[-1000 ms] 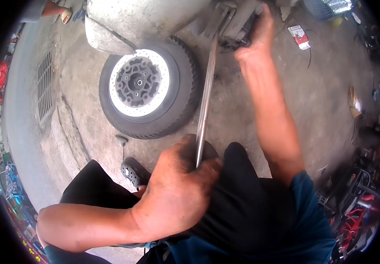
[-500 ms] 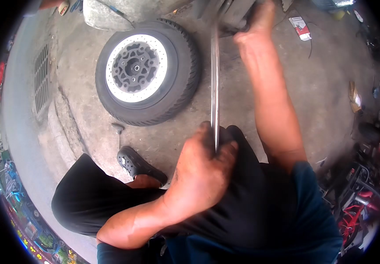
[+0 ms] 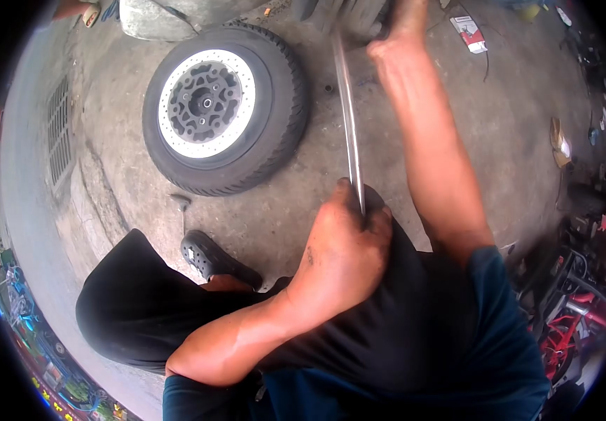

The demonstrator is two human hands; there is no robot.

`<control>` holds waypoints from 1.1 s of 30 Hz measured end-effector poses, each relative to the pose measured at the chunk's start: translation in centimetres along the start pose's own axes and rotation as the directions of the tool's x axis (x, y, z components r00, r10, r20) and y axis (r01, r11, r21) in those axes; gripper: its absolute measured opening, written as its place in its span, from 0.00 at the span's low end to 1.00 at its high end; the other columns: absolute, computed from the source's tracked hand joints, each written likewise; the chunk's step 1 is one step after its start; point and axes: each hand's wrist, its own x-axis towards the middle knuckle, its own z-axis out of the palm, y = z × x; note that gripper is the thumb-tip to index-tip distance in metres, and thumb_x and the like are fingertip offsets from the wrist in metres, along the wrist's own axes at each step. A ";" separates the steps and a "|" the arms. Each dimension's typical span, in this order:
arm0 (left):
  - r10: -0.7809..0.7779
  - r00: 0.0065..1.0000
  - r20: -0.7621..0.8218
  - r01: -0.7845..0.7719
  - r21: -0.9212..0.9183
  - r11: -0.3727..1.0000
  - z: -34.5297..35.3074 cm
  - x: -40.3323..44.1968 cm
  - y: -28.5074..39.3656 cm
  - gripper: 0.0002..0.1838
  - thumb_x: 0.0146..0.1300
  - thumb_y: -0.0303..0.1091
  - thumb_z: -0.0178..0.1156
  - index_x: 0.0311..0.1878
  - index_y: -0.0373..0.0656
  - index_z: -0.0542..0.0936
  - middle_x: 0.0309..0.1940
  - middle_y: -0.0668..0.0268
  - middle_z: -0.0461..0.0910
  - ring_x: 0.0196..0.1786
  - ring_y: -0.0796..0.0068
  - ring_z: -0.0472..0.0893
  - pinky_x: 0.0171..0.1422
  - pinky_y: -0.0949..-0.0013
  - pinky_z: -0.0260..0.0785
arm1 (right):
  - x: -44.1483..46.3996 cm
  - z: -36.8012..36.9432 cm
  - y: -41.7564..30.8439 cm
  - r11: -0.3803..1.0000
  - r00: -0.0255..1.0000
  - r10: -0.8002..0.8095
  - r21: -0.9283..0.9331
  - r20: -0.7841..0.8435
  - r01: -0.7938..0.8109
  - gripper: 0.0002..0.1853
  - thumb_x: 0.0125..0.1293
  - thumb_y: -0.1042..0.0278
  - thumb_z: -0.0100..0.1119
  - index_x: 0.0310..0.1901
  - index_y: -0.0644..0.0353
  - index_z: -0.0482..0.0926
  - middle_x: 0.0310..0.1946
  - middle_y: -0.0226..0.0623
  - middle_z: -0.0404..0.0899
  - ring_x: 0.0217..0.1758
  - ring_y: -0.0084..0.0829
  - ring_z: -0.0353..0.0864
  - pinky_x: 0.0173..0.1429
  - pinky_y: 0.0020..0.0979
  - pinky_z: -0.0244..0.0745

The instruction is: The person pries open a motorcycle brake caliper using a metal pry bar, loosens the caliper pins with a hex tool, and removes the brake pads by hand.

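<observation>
Below, concrete floor (image 3: 514, 140) carries a wheel (image 3: 207, 103) — near the bar (image 3: 351, 126).

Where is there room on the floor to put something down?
There's a wide bare patch of floor between the right forearm and the brown scrap, below the red-and-white box. Another is between the wheel and the drain grate. The picture's right edge is crowded with red and dark parts, and the metal bar in the left hand crosses the middle.

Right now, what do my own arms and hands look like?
Your arms are bare below dark blue sleeves. The left hand is gloveless, with a small dark mark and grimy-looking fingers; the right hand is partly cut off.
</observation>
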 end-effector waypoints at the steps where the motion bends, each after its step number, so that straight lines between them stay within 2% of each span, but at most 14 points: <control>1: 0.006 1.000 -0.001 -0.006 -0.001 1.000 0.1 0.1 -0.1 0.04 0.64 0.26 0.56 0.35 0.35 0.73 0.24 0.67 0.74 0.29 0.81 0.71 0.34 0.71 0.67 | 0.3 -0.2 0.2 0.999 0.999 0.001 0.033 0.041 -0.003 0.20 0.58 0.46 0.53 0.37 0.55 0.80 0.29 0.35 0.82 0.28 0.32 0.81 0.31 0.30 0.78; 2: 0.021 1.000 -0.012 -0.021 0.006 1.000 0.2 0.1 0.0 0.05 0.64 0.26 0.56 0.35 0.35 0.73 0.24 0.66 0.74 0.29 0.80 0.71 0.34 0.70 0.67 | 0.7 -0.4 0.2 0.998 0.997 -0.002 0.067 0.081 -0.003 0.19 0.58 0.46 0.54 0.36 0.54 0.80 0.28 0.34 0.82 0.27 0.31 0.81 0.29 0.30 0.77; 5: 0.030 0.999 -0.019 -0.030 0.005 1.000 1.0 -0.2 -0.1 0.05 0.63 0.27 0.56 0.35 0.34 0.73 0.24 0.65 0.75 0.29 0.79 0.72 0.34 0.69 0.67 | 0.2 -0.7 -0.2 0.998 0.989 0.063 0.014 0.132 -0.066 0.18 0.57 0.46 0.54 0.34 0.53 0.80 0.26 0.34 0.82 0.24 0.30 0.80 0.26 0.30 0.77; 8: 0.027 0.999 -0.019 -0.027 -0.027 0.999 1.2 0.1 -0.2 0.06 0.63 0.27 0.56 0.34 0.34 0.73 0.24 0.63 0.75 0.29 0.77 0.73 0.34 0.69 0.68 | -0.2 0.0 -0.4 0.997 0.995 0.069 0.024 0.075 -0.071 0.18 0.58 0.47 0.54 0.34 0.53 0.80 0.25 0.32 0.81 0.23 0.30 0.79 0.25 0.30 0.76; 10: 0.033 0.999 -0.013 -0.033 -0.011 0.999 1.3 0.0 -0.2 0.06 0.63 0.27 0.55 0.34 0.33 0.73 0.25 0.63 0.76 0.30 0.77 0.74 0.34 0.69 0.68 | -0.4 -0.2 -0.3 0.996 0.993 0.066 0.055 0.102 -0.072 0.17 0.57 0.47 0.54 0.33 0.53 0.79 0.24 0.32 0.81 0.23 0.30 0.79 0.25 0.30 0.76; 13: 0.015 1.000 0.020 -0.014 -0.041 0.999 1.4 0.2 0.1 0.04 0.61 0.23 0.53 0.36 0.32 0.69 0.27 0.48 0.75 0.33 0.51 0.79 0.39 0.57 0.69 | 0.3 -0.6 -0.2 0.998 0.991 0.043 0.044 0.126 -0.049 0.17 0.57 0.46 0.55 0.33 0.53 0.79 0.24 0.32 0.81 0.23 0.31 0.79 0.26 0.30 0.77; 16: 0.101 0.995 -0.014 -0.101 -0.004 0.995 1.3 0.3 -0.6 0.06 0.63 0.27 0.54 0.33 0.33 0.72 0.25 0.61 0.77 0.31 0.75 0.76 0.35 0.69 0.70 | -0.1 -0.2 -0.1 0.998 0.994 0.053 0.027 0.100 -0.056 0.18 0.56 0.46 0.55 0.34 0.53 0.79 0.25 0.34 0.81 0.24 0.32 0.79 0.27 0.31 0.77; 19: 0.060 0.998 0.007 -0.059 -0.042 0.997 1.2 0.3 -0.4 0.06 0.63 0.27 0.53 0.32 0.33 0.72 0.25 0.60 0.78 0.31 0.75 0.76 0.36 0.69 0.70 | -0.9 0.3 -0.4 0.998 0.997 0.058 -0.014 0.047 -0.057 0.19 0.56 0.45 0.54 0.34 0.53 0.80 0.26 0.35 0.81 0.24 0.32 0.80 0.28 0.31 0.77; 22: 0.004 0.999 0.035 -0.002 -0.055 0.998 1.2 0.3 0.0 0.04 0.61 0.22 0.52 0.37 0.31 0.69 0.27 0.47 0.76 0.34 0.51 0.80 0.39 0.57 0.69 | -0.8 0.2 -0.4 0.997 0.997 0.067 -0.042 0.032 -0.066 0.20 0.57 0.44 0.54 0.34 0.54 0.80 0.26 0.35 0.82 0.25 0.32 0.80 0.29 0.31 0.77; 26: -0.012 0.999 0.046 0.015 -0.065 0.998 1.2 0.4 0.0 0.05 0.61 0.23 0.53 0.37 0.31 0.70 0.27 0.47 0.76 0.34 0.50 0.80 0.39 0.56 0.69 | -0.7 0.2 -0.2 0.999 1.000 0.001 -0.034 -0.011 -0.002 0.20 0.57 0.44 0.53 0.33 0.54 0.81 0.27 0.36 0.82 0.26 0.32 0.81 0.29 0.32 0.78; 32: 0.002 0.998 0.066 -0.002 0.009 1.000 0.7 0.9 -0.5 0.07 0.63 0.26 0.53 0.38 0.30 0.70 0.26 0.45 0.76 0.34 0.47 0.79 0.39 0.55 0.69 | 1.0 -0.9 0.1 0.999 0.968 -0.009 0.034 0.250 0.000 0.20 0.59 0.46 0.52 0.34 0.56 0.80 0.26 0.36 0.82 0.25 0.33 0.81 0.28 0.32 0.78; 33: -0.007 0.997 0.081 0.003 0.048 0.999 0.3 1.2 -1.0 0.08 0.63 0.26 0.53 0.38 0.29 0.70 0.26 0.45 0.76 0.34 0.48 0.79 0.40 0.55 0.69 | 0.7 -1.0 0.1 0.995 0.964 0.038 0.080 0.265 -0.062 0.20 0.59 0.46 0.52 0.34 0.56 0.80 0.26 0.36 0.82 0.24 0.33 0.81 0.27 0.32 0.78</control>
